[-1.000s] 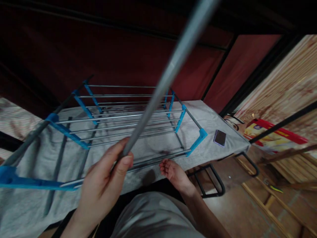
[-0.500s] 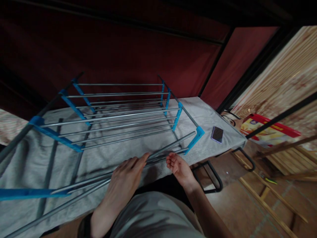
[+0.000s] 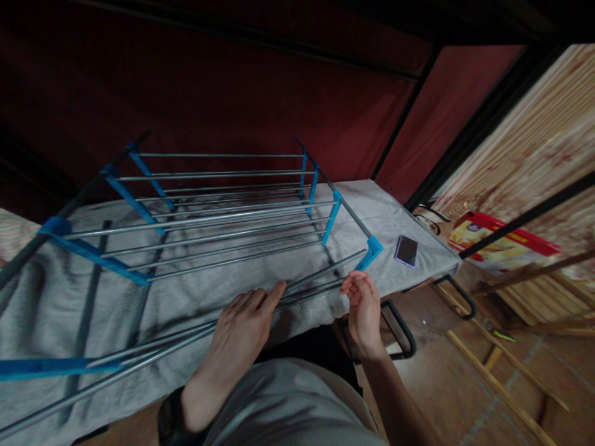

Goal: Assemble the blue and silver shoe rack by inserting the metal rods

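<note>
A drying rack of grey metal tubes [image 3: 204, 220] with blue plastic brackets lies on a grey cloth. My left hand [image 3: 246, 328] is closed over several tubes near the front edge, palm down; one loose-ended tube [image 3: 325, 271] slants from it up to the front right blue bracket [image 3: 372, 251]. My right hand [image 3: 363, 310] is at that bracket's lower end with curled fingers, which cover it; what they grip, if anything, is hidden. The long tube [image 3: 88, 390] runs from my left hand to the lower left, past another blue bracket [image 3: 41, 369].
A phone [image 3: 406, 251] lies on the grey cloth [image 3: 367, 198] to the right. Dark red panels [image 3: 260, 105] stand behind. At right are a red and yellow box [image 3: 502, 238], a wooden frame [image 3: 493, 359] on the tiled floor and a black metal frame [image 3: 397, 328].
My right hand has moved right and slightly up, from beside the tubes to the lower end of the blue bracket. My left hand stays on the tubes, slightly shifted right.
</note>
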{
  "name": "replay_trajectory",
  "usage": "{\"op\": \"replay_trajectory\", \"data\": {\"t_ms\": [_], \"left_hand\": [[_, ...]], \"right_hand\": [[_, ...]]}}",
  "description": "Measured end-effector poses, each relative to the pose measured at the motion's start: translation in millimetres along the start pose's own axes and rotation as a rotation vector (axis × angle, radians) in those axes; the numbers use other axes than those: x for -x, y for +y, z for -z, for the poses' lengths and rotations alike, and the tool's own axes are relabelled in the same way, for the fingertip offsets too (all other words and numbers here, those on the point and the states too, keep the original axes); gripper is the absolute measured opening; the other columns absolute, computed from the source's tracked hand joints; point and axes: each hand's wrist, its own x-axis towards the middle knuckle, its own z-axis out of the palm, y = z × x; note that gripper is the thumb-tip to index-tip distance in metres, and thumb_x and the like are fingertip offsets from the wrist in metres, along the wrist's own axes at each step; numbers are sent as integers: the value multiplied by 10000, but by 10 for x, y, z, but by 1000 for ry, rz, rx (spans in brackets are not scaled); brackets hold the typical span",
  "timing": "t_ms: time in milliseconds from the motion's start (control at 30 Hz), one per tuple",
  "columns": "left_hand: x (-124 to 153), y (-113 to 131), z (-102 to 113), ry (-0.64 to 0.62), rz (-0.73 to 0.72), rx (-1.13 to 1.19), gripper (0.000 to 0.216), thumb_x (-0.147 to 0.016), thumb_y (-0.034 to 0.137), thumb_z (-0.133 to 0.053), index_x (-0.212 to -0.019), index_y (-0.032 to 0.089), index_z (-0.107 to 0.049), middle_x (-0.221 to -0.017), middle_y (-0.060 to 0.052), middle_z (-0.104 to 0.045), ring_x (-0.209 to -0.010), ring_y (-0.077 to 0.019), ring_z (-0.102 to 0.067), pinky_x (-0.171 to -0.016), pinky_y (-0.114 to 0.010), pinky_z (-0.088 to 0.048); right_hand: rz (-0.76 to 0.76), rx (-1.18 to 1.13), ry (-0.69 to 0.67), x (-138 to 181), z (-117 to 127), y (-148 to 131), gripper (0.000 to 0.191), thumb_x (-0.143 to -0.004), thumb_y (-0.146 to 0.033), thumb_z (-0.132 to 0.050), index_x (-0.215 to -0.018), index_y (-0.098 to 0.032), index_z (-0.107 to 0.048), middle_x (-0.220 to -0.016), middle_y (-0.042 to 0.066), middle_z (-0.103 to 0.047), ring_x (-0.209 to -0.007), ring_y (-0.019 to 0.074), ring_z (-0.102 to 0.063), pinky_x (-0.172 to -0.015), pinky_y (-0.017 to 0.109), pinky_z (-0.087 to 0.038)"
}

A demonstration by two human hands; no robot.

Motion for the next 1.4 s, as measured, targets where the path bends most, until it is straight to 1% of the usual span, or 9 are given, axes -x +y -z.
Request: {"op": "replay_trajectory", "data": {"t_ms": [167, 233, 300, 367, 533, 700, 900, 1200, 1400], "left_hand": [[-68, 43, 19, -14, -5, 15, 532, -847, 43, -445, -1334, 247, -502, -856, -39, -652, -762, -188, -628, -740, -330, -484], [-88, 53, 22, -22, -15, 0, 529, -842, 41, -449, -1330, 238, -507, -844, -37, -647, -754, -188, -625, -741, -333, -482], [-105, 58, 20, -24, -24, -15, 530, -843, 44, -457, -1335, 235, -502, -842, -38, -645, -754, -190, -623, -741, -334, -480], [-117, 59, 12, -20, -29, -20, 532, -842, 45, -464, -1337, 236, -500, -844, -40, -645, -758, -191, -622, -746, -336, -478], [-128, 48, -8, -27, -27, -21, 539, -844, 46, -469, -1343, 248, -496, -866, -41, -646, -780, -195, -624, -768, -345, -478], [-133, 40, 26, -22, -39, -24, 559, -844, 36, -481, -1359, 252, -483, -881, -34, -647, -802, -192, -625, -777, -344, -476], [-158, 52, 86, -18, -58, -35, 557, -836, 15, -486, -1346, 237, -497, -869, -24, -647, -791, -186, -624, -767, -347, -483], [-183, 48, 75, -1, -72, -59, 572, -836, 19, -487, -1362, 243, -488, -853, -24, -645, -770, -186, -617, -758, -342, -472], [-249, 24, 135, 3, -100, -109, 592, -808, -2, -465, -1351, 231, -507, -836, -30, -640, -777, -204, -607, -779, -364, -474]], "right_hand": [[270, 176, 268, -143, 108, -63, 154, -835, -355, -561, -900, -218, -586, -914, -4, -581, -817, 127, -537, -807, 272, -430], [338, 240, 319, -208, 160, -74, 191, -831, -344, -566, -980, -227, -590, -1020, 7, -585, -933, 139, -542, -897, 287, -413], [364, 278, 308, -268, 204, -78, 291, -825, -334, -565, -1100, -241, -577, -1151, 20, -574, -1055, 148, -529, -974, 300, -386], [349, 295, 257, -318, 228, -76, 393, -821, -333, -568, -1206, -258, -548, -1256, 28, -550, -1140, 151, -510, -1021, 310, -366], [299, 281, 140, -391, 225, -53, 510, -821, -355, -588, -1316, -273, -494, -1364, 49, -525, -1218, 161, -506, -1070, 333, -353], [271, 299, 146, -435, 256, -27, 565, -806, -380, -611, -1346, -265, -491, -1355, 66, -550, -1209, 181, -530, -1070, 359, -367], [297, 369, 119, -452, 293, -39, 576, -832, -404, -588, -1373, -242, -473, -1371, 81, -541, -1225, 212, -525, -1076, 420, -378], [319, 344, 98, -442, 278, -51, 533, -838, -371, -601, -1346, -247, -497, -1358, 85, -555, -1205, 208, -547, -1078, 424, -380], [302, 358, 115, -437, 272, -35, 567, -837, -372, -597, -1374, -241, -467, -1388, 91, -532, -1227, 213, -533, -1080, 428, -380]]}}
